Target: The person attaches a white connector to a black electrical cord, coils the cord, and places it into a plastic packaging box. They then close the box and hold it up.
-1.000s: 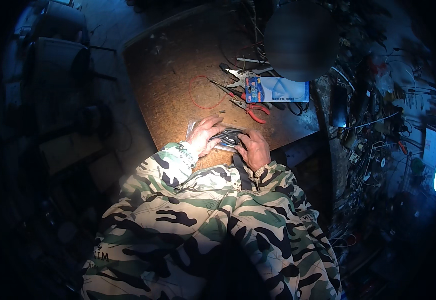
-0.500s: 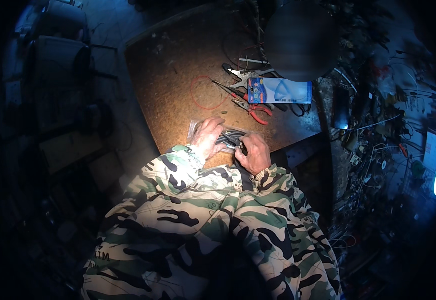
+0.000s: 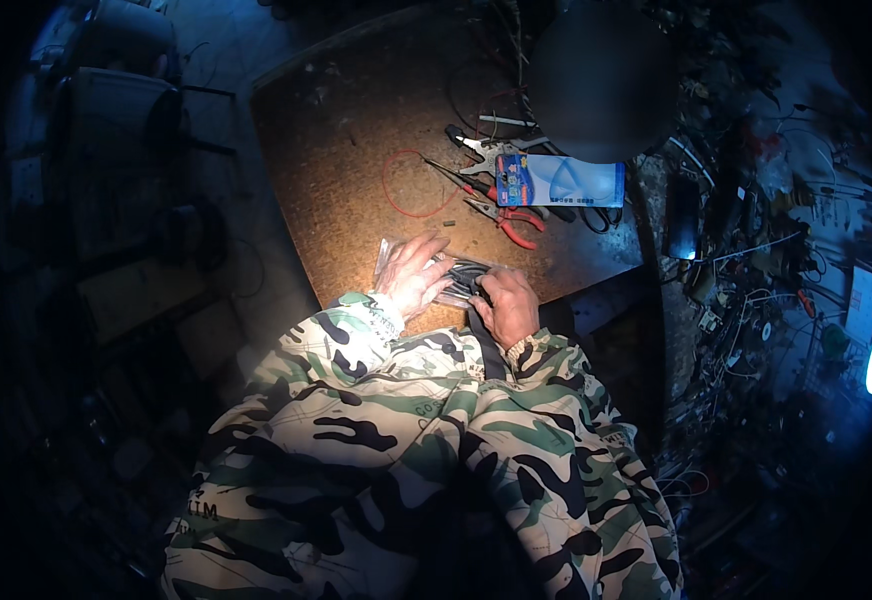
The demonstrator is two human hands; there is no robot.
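Observation:
A clear plastic bag lies at the near edge of the table, with a bundle of black cable in it. Spread across the bag's left part, my left hand grips it with bent fingers. From the right, my right hand closes its curled fingers on the black cable at the bundle's right end. Its fingertips are partly hidden, so whether plastic lies between them and the cable does not show.
Beyond my hands lie red-handled pliers, a wire stripper, a blue-and-white package and a loop of red wire on the brown table. Tangled cables and parts crowd the dark area to the right.
My left hand's fingers have shifted and spread over the bag, covering more of the cable bundle. The right hand has moved slightly at the bundle's right end. The tools lie as before.

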